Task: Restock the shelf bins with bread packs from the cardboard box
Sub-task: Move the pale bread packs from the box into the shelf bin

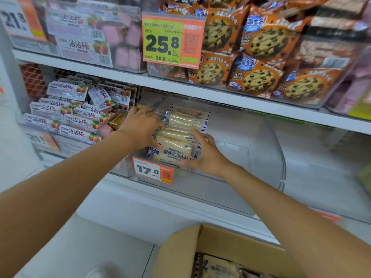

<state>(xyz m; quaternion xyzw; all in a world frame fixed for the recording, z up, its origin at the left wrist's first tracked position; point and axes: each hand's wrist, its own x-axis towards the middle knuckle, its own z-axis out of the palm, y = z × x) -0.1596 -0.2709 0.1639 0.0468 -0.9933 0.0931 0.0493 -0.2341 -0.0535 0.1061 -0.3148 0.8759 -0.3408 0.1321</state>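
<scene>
Head view.
- bread packs (180, 133): one standing row, filled only the left end of the clear shelf bin (261, 157).
- L hand (142, 127) gripped the row's left side; R hand (204, 155) clasped the front packs' right edge.
- cardboard box (220, 241) below: more packs inside.
- Est. progress: early, most restocking left.

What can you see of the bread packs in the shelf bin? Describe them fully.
The bread packs stand upright in a front-to-back row in the clear bin, behind an orange price tag. Clear wrappers with blue-and-white edges show pale bread. The left hand grips the row's left side; the right hand holds its right.
</scene>
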